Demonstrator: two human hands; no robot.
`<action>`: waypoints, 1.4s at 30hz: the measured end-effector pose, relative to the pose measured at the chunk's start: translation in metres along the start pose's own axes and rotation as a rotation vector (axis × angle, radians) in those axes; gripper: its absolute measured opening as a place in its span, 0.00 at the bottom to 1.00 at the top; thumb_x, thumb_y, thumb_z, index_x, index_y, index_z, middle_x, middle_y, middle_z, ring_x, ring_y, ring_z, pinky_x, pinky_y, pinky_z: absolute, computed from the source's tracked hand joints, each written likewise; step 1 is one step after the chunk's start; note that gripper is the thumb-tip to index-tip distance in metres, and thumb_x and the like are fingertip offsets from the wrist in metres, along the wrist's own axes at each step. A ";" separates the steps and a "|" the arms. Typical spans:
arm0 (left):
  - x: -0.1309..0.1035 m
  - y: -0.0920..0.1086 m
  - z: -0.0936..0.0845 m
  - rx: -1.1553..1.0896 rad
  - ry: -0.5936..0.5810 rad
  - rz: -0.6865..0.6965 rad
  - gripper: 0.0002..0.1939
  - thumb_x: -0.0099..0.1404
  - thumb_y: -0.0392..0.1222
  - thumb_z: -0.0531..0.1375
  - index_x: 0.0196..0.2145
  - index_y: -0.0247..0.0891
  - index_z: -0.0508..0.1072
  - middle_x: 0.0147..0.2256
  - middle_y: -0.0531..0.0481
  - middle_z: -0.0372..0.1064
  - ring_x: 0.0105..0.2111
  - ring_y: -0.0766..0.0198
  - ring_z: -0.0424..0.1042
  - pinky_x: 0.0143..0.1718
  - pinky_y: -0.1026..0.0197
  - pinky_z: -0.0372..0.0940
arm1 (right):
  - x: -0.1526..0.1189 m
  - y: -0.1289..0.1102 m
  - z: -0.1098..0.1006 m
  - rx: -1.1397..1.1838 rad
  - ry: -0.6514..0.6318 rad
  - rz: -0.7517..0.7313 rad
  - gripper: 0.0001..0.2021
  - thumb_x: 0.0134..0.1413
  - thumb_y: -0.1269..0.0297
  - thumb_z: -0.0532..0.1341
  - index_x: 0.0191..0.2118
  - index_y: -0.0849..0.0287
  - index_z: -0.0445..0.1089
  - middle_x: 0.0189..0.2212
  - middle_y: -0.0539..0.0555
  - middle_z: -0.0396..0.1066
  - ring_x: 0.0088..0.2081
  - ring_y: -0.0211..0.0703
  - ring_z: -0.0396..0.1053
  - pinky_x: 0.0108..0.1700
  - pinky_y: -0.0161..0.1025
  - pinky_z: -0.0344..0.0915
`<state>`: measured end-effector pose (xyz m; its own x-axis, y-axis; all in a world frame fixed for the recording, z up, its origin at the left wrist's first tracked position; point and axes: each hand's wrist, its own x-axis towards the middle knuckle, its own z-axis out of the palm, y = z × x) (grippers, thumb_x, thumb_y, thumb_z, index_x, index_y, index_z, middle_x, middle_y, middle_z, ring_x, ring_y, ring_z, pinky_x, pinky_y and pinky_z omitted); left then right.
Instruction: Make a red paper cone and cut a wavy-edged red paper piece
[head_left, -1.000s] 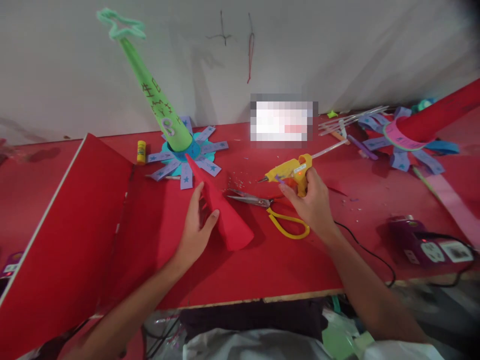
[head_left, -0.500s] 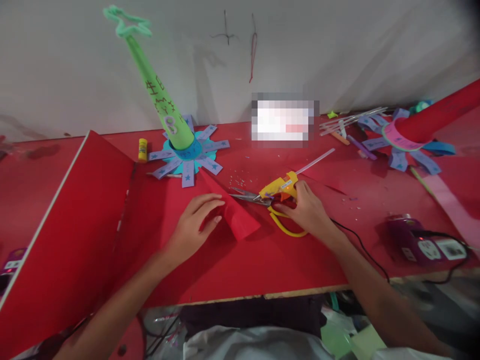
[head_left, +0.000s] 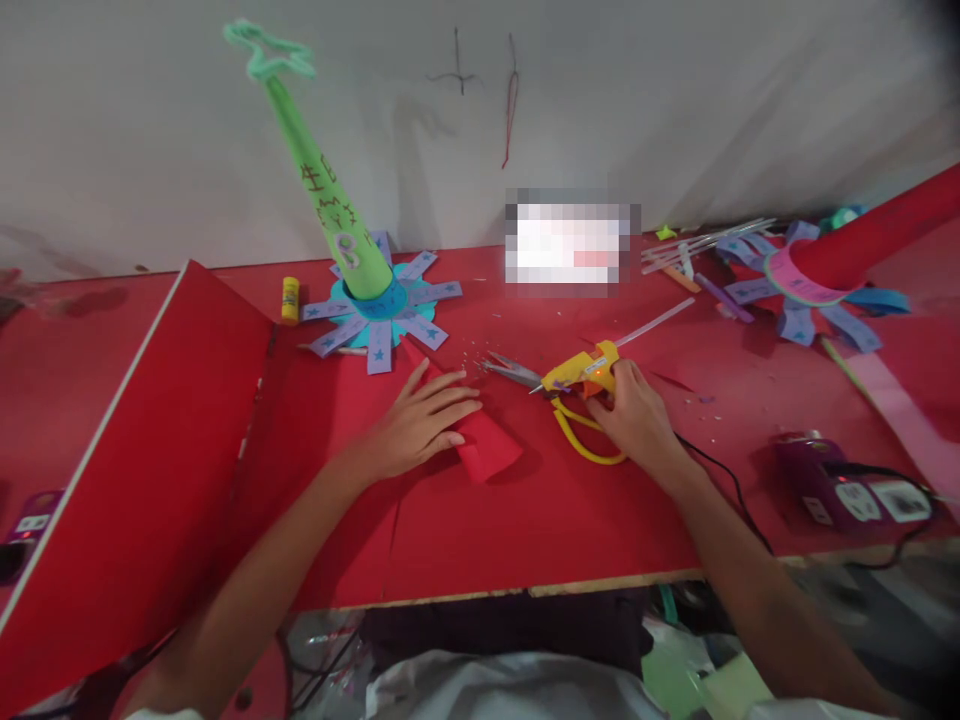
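My left hand [head_left: 420, 425] lies with its fingers spread on a rolled red paper cone [head_left: 489, 448]. The cone rests on the red table, its wide end toward the right front. My right hand [head_left: 636, 415] is closed round the handle of a yellow glue gun [head_left: 581, 370], whose nozzle points left. A clear glue stick [head_left: 656, 322] sticks out of its back. Scissors with yellow handles [head_left: 581, 440] lie under the gun, their blades apart and pointing left.
A green paper cone [head_left: 330, 210] stands on a blue base behind my left hand. A yellow glue tube [head_left: 290, 300] is beside it. Left is a raised red board [head_left: 157, 450]. At the right are a purple power socket [head_left: 825, 485] and a red cone [head_left: 877, 235].
My left hand has moved right and spread over the red cone. My right hand has shifted right with the glue gun, away from the cone. The scissors have also moved slightly right.
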<state>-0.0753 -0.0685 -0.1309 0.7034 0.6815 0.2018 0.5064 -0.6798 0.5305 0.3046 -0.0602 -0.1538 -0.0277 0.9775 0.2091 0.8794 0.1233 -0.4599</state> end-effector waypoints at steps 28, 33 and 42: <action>0.013 0.005 0.001 -0.089 0.057 -0.032 0.22 0.75 0.53 0.66 0.63 0.49 0.78 0.65 0.43 0.74 0.70 0.47 0.68 0.79 0.30 0.25 | 0.024 -0.076 -0.022 0.349 0.239 -0.049 0.21 0.60 0.44 0.69 0.39 0.50 0.59 0.30 0.48 0.64 0.30 0.47 0.65 0.33 0.45 0.63; 0.011 -0.002 0.009 -0.081 0.121 -0.016 0.17 0.76 0.52 0.65 0.59 0.50 0.80 0.64 0.42 0.74 0.70 0.48 0.68 0.80 0.30 0.33 | 0.017 -0.067 -0.009 0.329 0.143 -0.082 0.21 0.58 0.45 0.69 0.38 0.50 0.58 0.30 0.49 0.67 0.31 0.47 0.66 0.34 0.44 0.63; 0.009 0.000 0.002 -0.065 0.043 0.011 0.27 0.75 0.61 0.63 0.66 0.51 0.76 0.67 0.41 0.71 0.70 0.45 0.68 0.79 0.31 0.28 | 0.015 -0.061 -0.005 0.329 0.079 -0.107 0.20 0.59 0.48 0.68 0.38 0.50 0.57 0.32 0.50 0.69 0.33 0.48 0.68 0.35 0.44 0.65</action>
<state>-0.0672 -0.0630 -0.1308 0.6863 0.6858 0.2422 0.4641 -0.6693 0.5802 0.2526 -0.0537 -0.1179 -0.0629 0.9415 0.3310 0.6729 0.2850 -0.6826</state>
